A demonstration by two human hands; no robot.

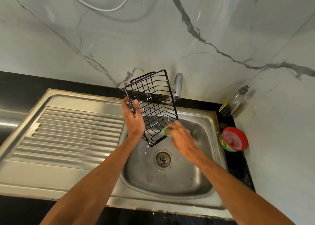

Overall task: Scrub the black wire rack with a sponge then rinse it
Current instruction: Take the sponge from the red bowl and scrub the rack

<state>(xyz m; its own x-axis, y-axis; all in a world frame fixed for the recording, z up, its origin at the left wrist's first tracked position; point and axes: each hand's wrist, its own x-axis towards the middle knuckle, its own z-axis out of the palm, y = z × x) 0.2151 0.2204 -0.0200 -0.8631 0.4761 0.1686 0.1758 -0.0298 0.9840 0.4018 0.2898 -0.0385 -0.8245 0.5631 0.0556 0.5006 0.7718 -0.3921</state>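
Note:
A black wire rack point(153, 97) is held tilted on end above the steel sink basin point(201, 178). My left hand point(134, 119) grips its left edge, thumb and fingers curled round the wires. My right hand point(180, 136) holds a green sponge point(165, 131) and presses it against the rack's lower right side. White suds cling to some of the wires. Most of the sponge is hidden by my fingers.
A chrome tap point(177, 85) stands behind the rack. The ribbed steel drainboard point(73, 132) lies left of the basin. On the black counter at right sit a red-lidded green tub point(234, 139) and a clear bottle point(236, 102). The drain point(162, 159) is open.

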